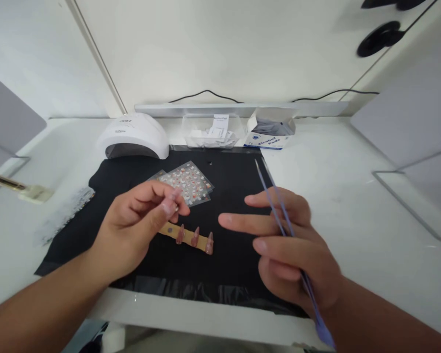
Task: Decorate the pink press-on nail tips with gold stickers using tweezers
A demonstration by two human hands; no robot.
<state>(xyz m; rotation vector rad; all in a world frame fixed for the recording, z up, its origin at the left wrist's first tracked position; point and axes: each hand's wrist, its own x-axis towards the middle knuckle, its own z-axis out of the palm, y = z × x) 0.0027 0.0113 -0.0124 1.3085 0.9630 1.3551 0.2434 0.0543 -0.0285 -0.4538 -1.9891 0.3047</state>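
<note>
My left hand (pixel 128 230) is closed in a pinch over the black mat (pixel 235 191). A tiny shiny bit shows at its thumb and fingertips, too small to name. My right hand (pixel 297 245) holds blue-purple tweezers (pixel 284 213) between its fingers; their tips point up and away, slightly apart, touching nothing. The right index finger stretches toward the left. Between and below the hands lies a tan strip (pixel 187 237) carrying pink pointed false nails (pixel 195 237), its left end hidden by my left hand. Behind that hand are overlapping sticker sheets (pixel 191 181).
At the back stand a white nail lamp (pixel 134 137), a clear tray (pixel 191 125) of small packets and an open box of alcohol pads (pixel 268 139). A clear packet (pixel 68 213) and a pale flat brush (pixel 33 192) are at the left. Metal-wire stands (pixel 407 206) flank the table.
</note>
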